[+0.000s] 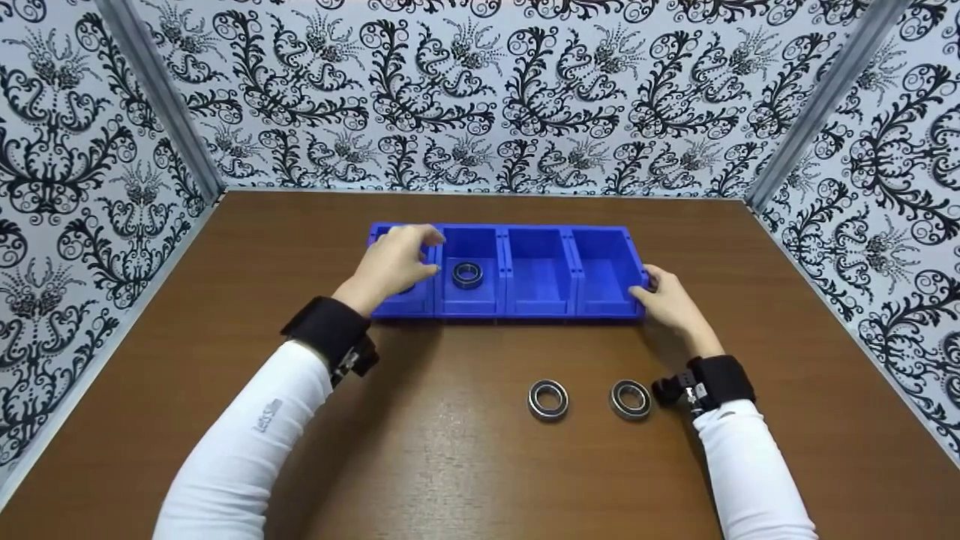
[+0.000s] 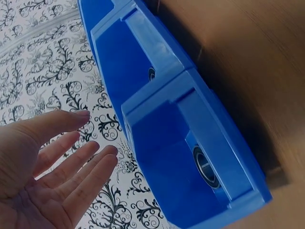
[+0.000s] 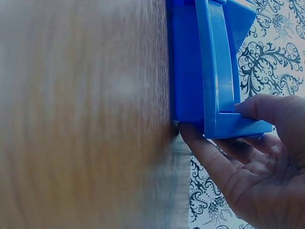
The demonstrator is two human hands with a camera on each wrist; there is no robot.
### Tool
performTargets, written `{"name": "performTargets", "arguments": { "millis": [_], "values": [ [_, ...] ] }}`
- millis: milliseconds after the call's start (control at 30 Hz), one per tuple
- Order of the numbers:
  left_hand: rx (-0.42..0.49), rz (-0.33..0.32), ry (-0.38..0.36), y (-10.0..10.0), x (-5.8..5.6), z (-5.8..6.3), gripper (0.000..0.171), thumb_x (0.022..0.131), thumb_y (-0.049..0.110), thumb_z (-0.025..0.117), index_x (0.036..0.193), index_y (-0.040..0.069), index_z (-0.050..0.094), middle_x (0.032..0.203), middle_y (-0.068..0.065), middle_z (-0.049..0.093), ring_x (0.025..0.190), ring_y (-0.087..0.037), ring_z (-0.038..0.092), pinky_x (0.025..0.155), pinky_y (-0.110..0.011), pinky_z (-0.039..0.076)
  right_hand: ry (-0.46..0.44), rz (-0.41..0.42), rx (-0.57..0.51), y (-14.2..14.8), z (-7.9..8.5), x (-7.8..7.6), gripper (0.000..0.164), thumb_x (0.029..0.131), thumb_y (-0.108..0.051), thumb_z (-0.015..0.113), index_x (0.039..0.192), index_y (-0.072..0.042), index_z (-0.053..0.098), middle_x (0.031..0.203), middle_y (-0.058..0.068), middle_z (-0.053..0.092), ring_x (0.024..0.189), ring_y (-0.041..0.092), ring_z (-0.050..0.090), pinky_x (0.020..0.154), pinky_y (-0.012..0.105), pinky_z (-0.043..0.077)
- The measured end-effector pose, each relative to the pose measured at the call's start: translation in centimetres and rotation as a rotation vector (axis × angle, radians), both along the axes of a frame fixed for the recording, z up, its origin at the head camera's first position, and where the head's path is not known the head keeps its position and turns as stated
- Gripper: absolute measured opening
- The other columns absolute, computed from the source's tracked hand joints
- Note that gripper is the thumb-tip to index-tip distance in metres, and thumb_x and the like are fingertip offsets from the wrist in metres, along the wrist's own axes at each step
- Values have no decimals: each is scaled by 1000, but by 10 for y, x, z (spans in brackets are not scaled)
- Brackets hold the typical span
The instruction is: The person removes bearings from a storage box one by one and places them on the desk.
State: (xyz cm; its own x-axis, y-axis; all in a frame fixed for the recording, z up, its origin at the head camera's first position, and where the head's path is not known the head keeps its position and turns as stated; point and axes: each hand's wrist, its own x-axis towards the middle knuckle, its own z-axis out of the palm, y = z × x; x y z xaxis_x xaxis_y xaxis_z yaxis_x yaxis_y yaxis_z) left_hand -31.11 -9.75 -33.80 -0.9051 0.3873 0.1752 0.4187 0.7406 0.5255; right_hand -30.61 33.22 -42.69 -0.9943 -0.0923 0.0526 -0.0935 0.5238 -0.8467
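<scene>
A row of joined blue bins [image 1: 538, 309] stands on the table. My left hand [image 1: 396, 262] is over the leftmost compartment, fingers extended and nothing between them. In the left wrist view a ball bearing [image 2: 206, 167] lies inside that end compartment, below the hand. Another bearing [image 1: 467, 275] lies in the second compartment from the left. At the right end of the row, my right hand [image 1: 671, 301] grips the outer wall, with the thumb over the rim and fingers outside, as the right wrist view shows.
Two more bearings lie on the brown table [image 1: 465, 465] in front of the bins: one bearing [image 1: 548, 400] right of the middle, the other bearing [image 1: 630, 399] beside the right wrist camera [image 1: 667, 390]. Patterned wall panels [image 1: 480, 97] enclose the back and sides.
</scene>
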Motion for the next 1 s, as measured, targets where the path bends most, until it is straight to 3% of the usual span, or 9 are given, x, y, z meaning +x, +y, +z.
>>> {"name": "performTargets", "arguments": {
  "millis": [233,500,733,1000],
  "values": [
    [-48,-24,-3,19,-2,-1,44,91,6,79,133,-1,67,133,-17,69,112,-33,68,101,-45,55,13,-2,16,0,0,1,50,104,3,50,147,22,37,139,42,52,124,41,58,83,13,50],
    [-124,-47,7,36,-8,-4,45,91,5,78,134,0,67,134,-16,68,126,-33,63,108,-46,51,11,-1,14,-2,2,4,48,103,3,49,147,21,39,137,41,55,122,43,59,85,13,50],
    [-170,-42,30,47,-14,-9,41,90,6,77,131,1,70,131,-16,70,125,-34,64,106,-47,52,32,3,17,-2,3,5,46,102,3,51,143,21,42,134,42,56,120,43,60,82,13,51],
    [-198,-23,3,59,-22,-17,42,89,4,75,131,1,70,133,-17,69,125,-36,64,106,-49,53,36,-2,46,-1,1,2,48,103,1,51,145,21,41,134,42,56,119,41,61,81,12,49]
  ]
}}
